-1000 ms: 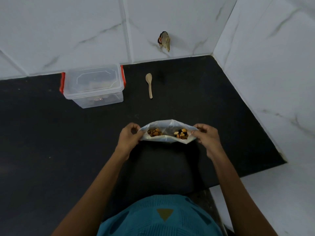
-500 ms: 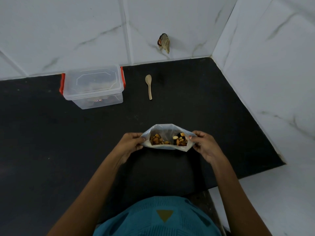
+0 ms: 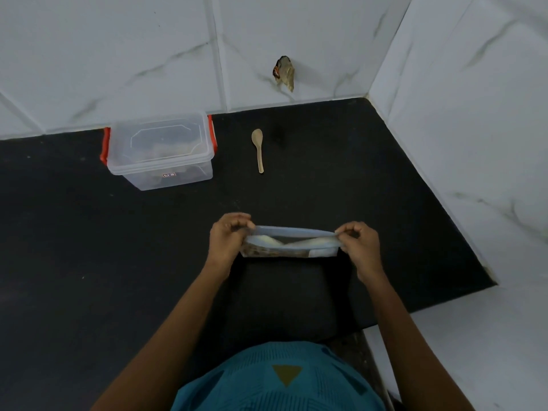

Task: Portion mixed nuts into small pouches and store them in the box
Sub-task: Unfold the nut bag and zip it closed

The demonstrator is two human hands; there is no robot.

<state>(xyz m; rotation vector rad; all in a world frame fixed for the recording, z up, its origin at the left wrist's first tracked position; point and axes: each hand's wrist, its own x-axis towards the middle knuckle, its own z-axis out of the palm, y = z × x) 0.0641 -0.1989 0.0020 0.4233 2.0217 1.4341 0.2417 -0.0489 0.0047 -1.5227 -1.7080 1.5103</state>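
Note:
A clear plastic bag of mixed nuts (image 3: 290,244) is held just above the black counter (image 3: 74,262) in front of me. My left hand (image 3: 226,238) pinches its left top corner and my right hand (image 3: 360,244) pinches its right top corner. The top edge is stretched flat between them, with the mouth nearly closed. Nuts show through the lower part of the bag. A clear lidded box (image 3: 161,151) with red clips stands at the back left, with something dim inside. A small wooden spoon (image 3: 258,149) lies to the right of the box.
White marble-tiled walls (image 3: 459,114) close the counter at the back and on the right. A small crumpled wrapper (image 3: 285,72) sticks to the back wall. The counter's front edge runs close to my body at the lower right.
The bag's mouth was spread wide with nuts showing from above. Now my hands have pulled apart sideways and drawn the top edge taut, so the mouth is almost flat.

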